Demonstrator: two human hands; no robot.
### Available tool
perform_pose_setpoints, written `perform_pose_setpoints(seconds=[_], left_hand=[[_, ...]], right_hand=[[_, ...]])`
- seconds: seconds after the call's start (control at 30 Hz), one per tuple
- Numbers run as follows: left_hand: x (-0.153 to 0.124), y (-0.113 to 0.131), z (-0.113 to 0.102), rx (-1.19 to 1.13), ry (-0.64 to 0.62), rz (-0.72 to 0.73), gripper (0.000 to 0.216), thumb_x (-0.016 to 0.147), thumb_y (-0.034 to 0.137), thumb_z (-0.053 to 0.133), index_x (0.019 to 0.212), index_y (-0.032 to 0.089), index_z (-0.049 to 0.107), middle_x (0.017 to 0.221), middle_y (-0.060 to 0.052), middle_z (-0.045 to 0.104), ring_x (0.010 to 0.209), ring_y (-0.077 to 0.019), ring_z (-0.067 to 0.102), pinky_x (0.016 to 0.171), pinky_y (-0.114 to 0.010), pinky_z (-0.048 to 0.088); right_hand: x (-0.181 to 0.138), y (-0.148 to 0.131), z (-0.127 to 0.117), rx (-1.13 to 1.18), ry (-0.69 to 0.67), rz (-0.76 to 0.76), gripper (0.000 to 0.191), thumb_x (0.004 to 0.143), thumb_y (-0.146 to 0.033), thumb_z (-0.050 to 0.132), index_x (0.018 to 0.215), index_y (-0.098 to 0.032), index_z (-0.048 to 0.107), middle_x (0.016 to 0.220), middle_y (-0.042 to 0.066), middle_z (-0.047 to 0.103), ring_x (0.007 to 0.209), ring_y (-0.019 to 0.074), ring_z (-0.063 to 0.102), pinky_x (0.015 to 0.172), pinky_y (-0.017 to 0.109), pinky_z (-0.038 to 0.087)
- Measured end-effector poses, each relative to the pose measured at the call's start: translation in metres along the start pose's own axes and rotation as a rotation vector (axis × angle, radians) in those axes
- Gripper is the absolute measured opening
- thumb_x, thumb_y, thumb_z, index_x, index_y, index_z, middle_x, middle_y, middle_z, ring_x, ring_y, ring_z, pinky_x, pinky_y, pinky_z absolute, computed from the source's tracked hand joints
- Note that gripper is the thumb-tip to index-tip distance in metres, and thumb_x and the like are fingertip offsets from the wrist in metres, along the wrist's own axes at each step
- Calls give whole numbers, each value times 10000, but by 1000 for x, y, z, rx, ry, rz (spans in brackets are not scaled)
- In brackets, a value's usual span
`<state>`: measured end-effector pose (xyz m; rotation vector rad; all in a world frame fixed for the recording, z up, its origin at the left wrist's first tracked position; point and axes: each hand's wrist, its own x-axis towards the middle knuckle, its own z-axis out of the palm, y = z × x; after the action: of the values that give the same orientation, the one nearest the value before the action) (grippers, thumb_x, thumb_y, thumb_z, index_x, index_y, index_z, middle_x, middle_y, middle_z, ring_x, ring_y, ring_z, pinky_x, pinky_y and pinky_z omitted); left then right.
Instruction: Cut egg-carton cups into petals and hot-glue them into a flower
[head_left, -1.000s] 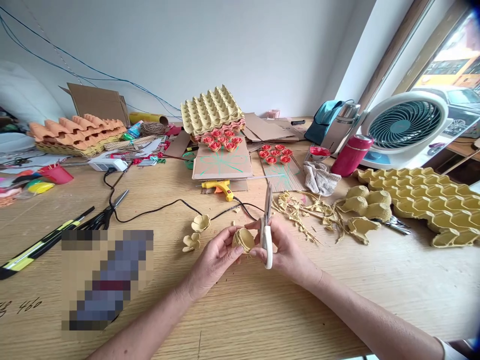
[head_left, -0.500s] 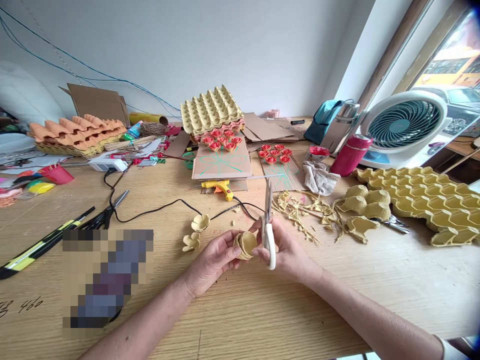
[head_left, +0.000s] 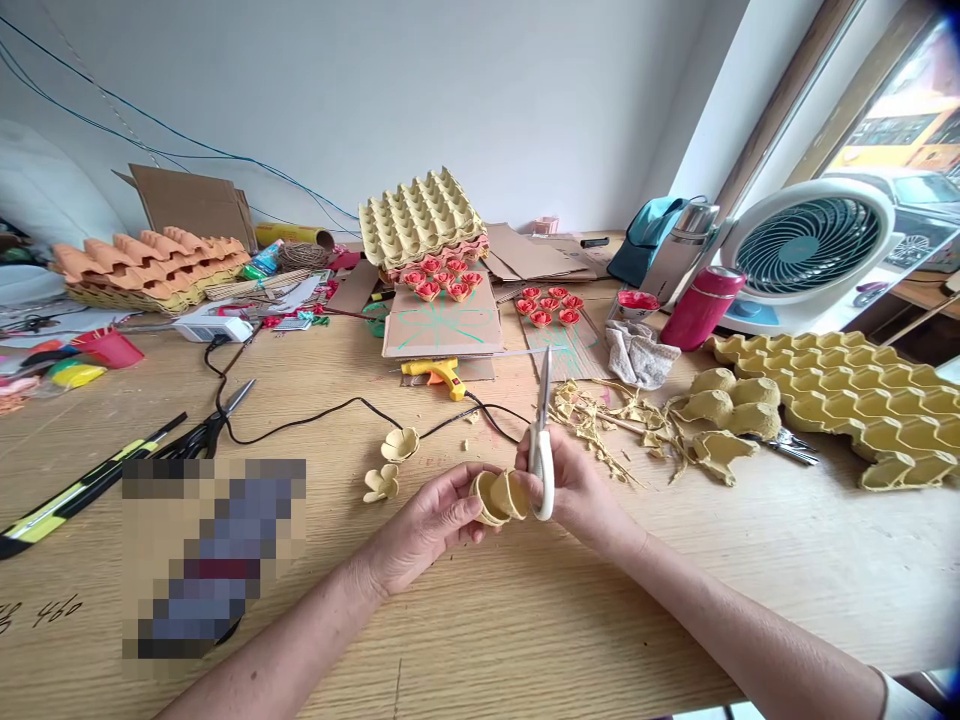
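Note:
My left hand pinches a small yellow egg-carton cup just above the wooden table. My right hand grips white-handled scissors with the blades upright and closed, and its fingertips also touch the cup. Two finished yellow carton flowers lie on the table just left of my hands.
Yellow carton scraps and a cut tray lie to the right, with a fan and red flask behind. A yellow glue gun, its black cord, red paper roses on cardboard and black scissors lie further back and left.
The cup has been turned between my fingers, its opening now facing up. The scissors have shifted slightly right and tilted; both hands stay in the same spot.

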<state>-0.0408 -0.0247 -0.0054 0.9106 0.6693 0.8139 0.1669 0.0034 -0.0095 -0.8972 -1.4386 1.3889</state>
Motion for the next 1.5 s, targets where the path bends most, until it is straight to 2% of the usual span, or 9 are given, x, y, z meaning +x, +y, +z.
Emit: perform_pose_setpoints(seconds=[0.1, 0.2, 0.57, 0.7, 0.9, 1.03, 1.23, 1.33, 1.5], left_hand=[[1, 1, -5, -141, -6, 17, 454, 887, 423, 732, 1247, 154, 672, 1012, -104, 677, 794, -148, 603, 648, -237, 426], [1, 2, -10, -301, -10, -37, 465, 909, 422, 702, 1275, 137, 672, 1104, -164, 703, 797, -154, 618, 635, -225, 443], [1, 4, -12, -419, -60, -75, 422, 925, 373, 698, 1265, 121, 690, 1056, -155, 715, 752, -133, 612, 550, -183, 415], [-1, 4, -11, -338, -35, -28, 449, 930, 354, 693, 1321, 137, 657, 1108, -166, 695, 816, -159, 623, 595, -209, 432], [-3, 3, -8, -212, -67, 17, 431, 935, 310, 679, 1355, 220, 641, 1109, -106, 637, 964, -205, 625, 697, -253, 442], [-4, 3, -8, -121, -64, 19, 457, 942, 303, 659, 1390, 230, 607, 1136, -110, 614, 989, -209, 600, 708, -263, 429], [-6, -1, -3, 84, -28, 55, 452, 948, 328, 652, 1390, 264, 584, 1047, -77, 599, 980, -210, 580, 697, -276, 422], [-5, -4, 1, 166, -21, 85, 450, 951, 364, 649, 1386, 275, 572, 1084, -84, 620, 960, -215, 602, 684, -283, 439], [-2, -7, 9, 219, -44, 152, 432, 946, 356, 655, 1356, 239, 585, 1135, -104, 621, 898, -199, 613, 637, -273, 452]], right_hand=[[4, 0, -6, 22, 114, -62, 394, 748, -451, 820, 898, -229, 532, 789, -29, 563, 626, 118, 494, 542, 240, 427], [8, 2, -13, 5, 186, -67, 389, 746, -449, 814, 889, -228, 527, 793, -25, 562, 640, 126, 509, 547, 246, 440], [8, 7, -24, -291, 172, 27, 268, 780, -335, 742, 885, -229, 520, 770, -19, 564, 642, 146, 511, 557, 266, 427], [8, 3, -21, -247, 169, 52, 323, 767, -404, 763, 900, -224, 530, 761, -20, 563, 610, 138, 484, 527, 264, 410], [8, -2, -17, -121, 161, 53, 428, 714, -490, 819, 898, -215, 547, 697, -47, 528, 564, 123, 466, 490, 254, 404], [7, -3, -15, -76, 180, 39, 453, 697, -498, 841, 892, -218, 543, 729, -39, 545, 586, 124, 485, 504, 253, 412], [4, -7, -9, 16, 145, 9, 464, 687, -509, 847, 889, -228, 538, 734, -35, 534, 600, 127, 479, 521, 252, 412], [-1, -10, -3, -24, 126, -1, 422, 719, -476, 824, 892, -229, 529, 753, -30, 534, 619, 131, 480, 545, 258, 415], [-8, -6, 9, -263, 124, -54, 233, 789, -306, 738, 861, -228, 531, 758, -31, 533, 631, 128, 451, 573, 260, 391]])
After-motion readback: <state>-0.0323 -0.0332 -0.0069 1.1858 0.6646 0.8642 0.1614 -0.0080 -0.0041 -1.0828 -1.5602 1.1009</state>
